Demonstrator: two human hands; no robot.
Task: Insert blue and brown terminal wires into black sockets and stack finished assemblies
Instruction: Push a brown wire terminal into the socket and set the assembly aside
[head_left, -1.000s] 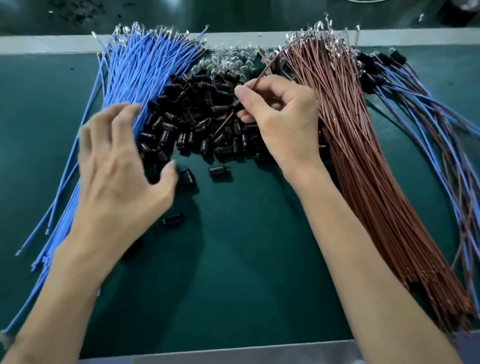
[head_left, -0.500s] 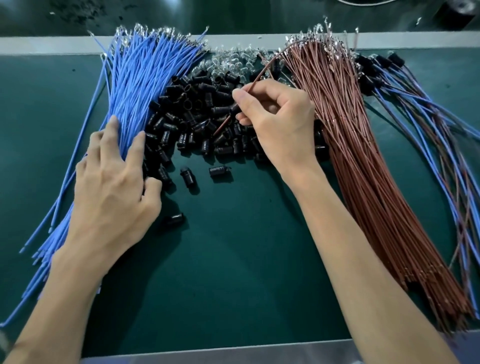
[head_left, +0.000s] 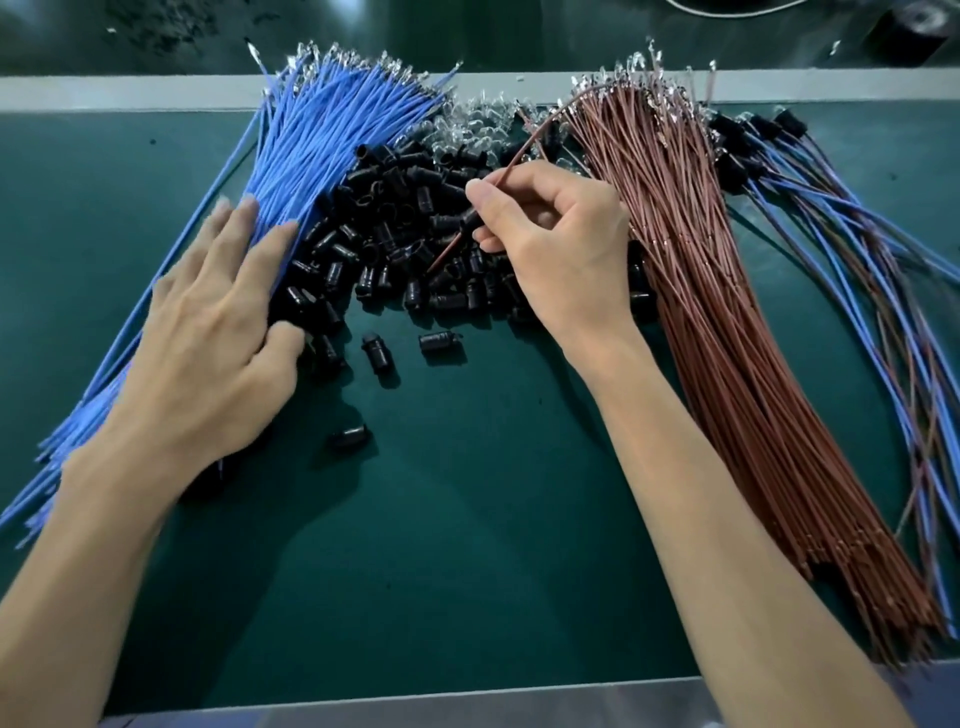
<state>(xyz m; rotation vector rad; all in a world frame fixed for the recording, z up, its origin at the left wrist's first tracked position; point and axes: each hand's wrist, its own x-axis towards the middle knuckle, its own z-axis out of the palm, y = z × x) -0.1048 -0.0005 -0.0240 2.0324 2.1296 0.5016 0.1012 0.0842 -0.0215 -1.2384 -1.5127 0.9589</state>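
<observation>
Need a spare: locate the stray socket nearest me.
Head view, left of centre: lone black socket on the green mat, beside the left hand, below the socket pile.

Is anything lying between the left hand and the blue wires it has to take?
Nothing visible does. The left hand lies with straight fingers directly on the blue wires, next to the black sockets.

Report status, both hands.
Left hand flat on blue wires. Right hand pinches one brown wire over sockets. Nothing blocking.
</observation>
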